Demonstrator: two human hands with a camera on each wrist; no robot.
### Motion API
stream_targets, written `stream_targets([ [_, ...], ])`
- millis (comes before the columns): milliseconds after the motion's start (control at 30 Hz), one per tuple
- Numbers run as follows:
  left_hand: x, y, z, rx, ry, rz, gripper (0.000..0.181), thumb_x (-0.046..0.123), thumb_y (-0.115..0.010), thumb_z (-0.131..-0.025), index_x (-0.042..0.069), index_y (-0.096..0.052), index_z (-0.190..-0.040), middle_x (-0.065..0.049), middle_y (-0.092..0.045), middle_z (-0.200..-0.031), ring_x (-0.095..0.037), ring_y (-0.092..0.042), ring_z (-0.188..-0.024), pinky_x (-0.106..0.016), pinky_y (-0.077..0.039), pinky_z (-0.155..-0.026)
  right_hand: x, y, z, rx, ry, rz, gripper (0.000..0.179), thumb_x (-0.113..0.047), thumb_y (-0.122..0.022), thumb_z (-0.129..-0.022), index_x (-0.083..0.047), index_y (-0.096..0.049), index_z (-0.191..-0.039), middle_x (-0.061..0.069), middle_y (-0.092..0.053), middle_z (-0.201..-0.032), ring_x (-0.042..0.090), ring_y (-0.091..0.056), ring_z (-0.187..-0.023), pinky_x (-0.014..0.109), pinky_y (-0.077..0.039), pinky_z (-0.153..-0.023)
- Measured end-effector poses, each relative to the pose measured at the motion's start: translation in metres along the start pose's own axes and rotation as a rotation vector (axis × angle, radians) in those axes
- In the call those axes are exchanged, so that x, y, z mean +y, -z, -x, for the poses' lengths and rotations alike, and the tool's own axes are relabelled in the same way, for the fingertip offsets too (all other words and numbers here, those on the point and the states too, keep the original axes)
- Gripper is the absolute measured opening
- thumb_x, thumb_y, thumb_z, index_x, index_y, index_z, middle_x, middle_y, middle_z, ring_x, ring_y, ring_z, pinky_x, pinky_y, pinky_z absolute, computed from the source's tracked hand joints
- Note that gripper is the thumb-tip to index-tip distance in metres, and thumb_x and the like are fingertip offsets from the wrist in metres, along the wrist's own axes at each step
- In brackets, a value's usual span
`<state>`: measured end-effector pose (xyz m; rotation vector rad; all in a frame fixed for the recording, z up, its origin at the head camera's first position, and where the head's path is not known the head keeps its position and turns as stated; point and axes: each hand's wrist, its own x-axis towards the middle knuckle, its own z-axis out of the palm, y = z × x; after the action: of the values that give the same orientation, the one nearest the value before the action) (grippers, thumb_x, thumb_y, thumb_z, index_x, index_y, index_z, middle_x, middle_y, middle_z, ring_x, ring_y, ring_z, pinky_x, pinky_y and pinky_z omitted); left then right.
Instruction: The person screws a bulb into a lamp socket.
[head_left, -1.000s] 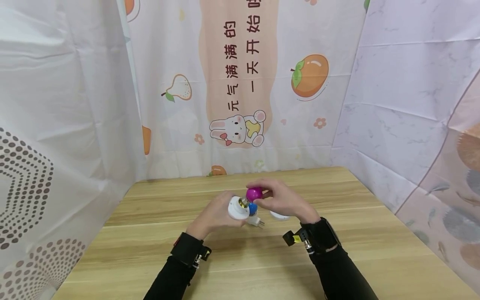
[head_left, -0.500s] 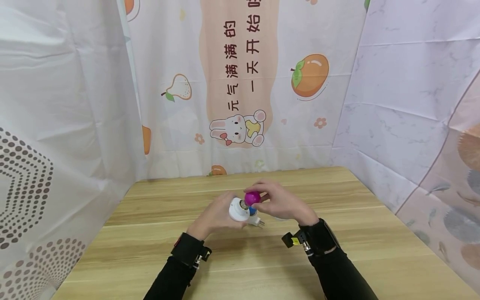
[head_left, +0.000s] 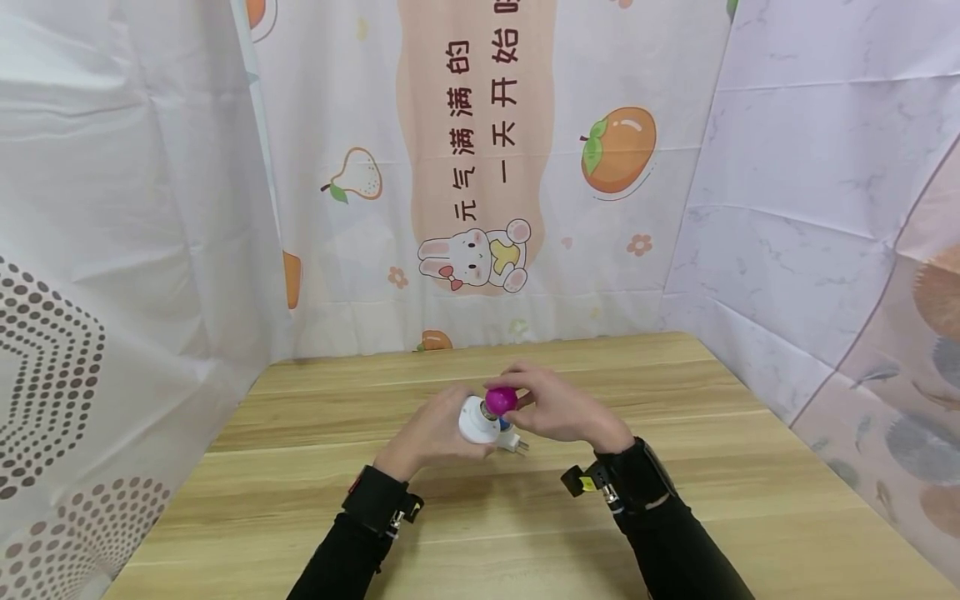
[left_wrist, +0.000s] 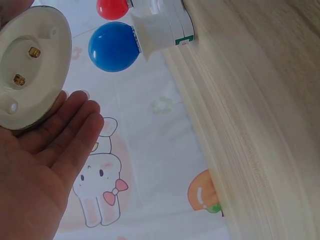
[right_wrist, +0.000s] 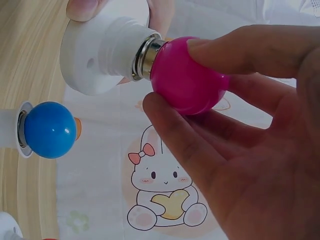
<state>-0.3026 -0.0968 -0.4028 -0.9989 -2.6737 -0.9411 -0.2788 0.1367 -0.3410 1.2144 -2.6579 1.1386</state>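
Note:
My left hand [head_left: 435,429] holds a white lamp holder [head_left: 474,423] by its round base, above the table. Two brass screws show on the underside of the lamp holder [left_wrist: 42,95] in the left wrist view. My right hand [head_left: 562,406] pinches a magenta light bulb [right_wrist: 182,82] between thumb and fingers. The bulb's metal screw base sits at the mouth of the lamp holder [right_wrist: 117,50], partly inside, with some thread showing. How far it is threaded in, I cannot tell.
Beyond the hands, a blue bulb [left_wrist: 112,46] sits in a white socket [left_wrist: 157,32] on the wooden table [head_left: 300,500]. A white plug [head_left: 512,442] with metal prongs lies there too. A red bulb [left_wrist: 112,7] is partly visible. Printed curtains surround the table.
My right hand has moved left and slightly down with the magenta bulb, closer into the lamp holder; less thread shows. The left hand stays almost still. A white round thing is now hidden behind the right hand.

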Motion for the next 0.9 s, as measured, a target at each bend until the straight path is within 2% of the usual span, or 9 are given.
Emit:
stream_targets([
  [300, -0.0008, 0.0000, -0.0002, 0.002, -0.011, -0.005, 0.066, 0.036, -0.090, -0.069, 0.013, -0.059, -0.122, 0.008, -0.060, -0.103, -0.010, -0.057, -0.089, -0.029, -0.052, -0.076, -0.0004, 0.0001, 0.0007, -0.017, 0.004, 0.002, 0.047, 0.003, -0.069, -0.092, 0.002, -0.060, -0.137, 0.013, -0.058, -0.125, 0.027, -0.061, -0.112, 0.030, -0.055, -0.092],
  [900, 0.0002, 0.0002, 0.0002, 0.009, -0.014, -0.044, 0.065, 0.041, -0.088, -0.070, 0.013, -0.059, -0.121, 0.009, -0.059, -0.100, -0.009, -0.056, -0.086, -0.028, -0.051, -0.072, -0.0031, -0.0036, 0.0007, 0.041, -0.106, 0.035, 0.045, -0.011, -0.072, -0.094, -0.002, -0.062, -0.136, 0.008, -0.062, -0.119, 0.019, -0.063, -0.103, 0.026, -0.056, -0.084],
])
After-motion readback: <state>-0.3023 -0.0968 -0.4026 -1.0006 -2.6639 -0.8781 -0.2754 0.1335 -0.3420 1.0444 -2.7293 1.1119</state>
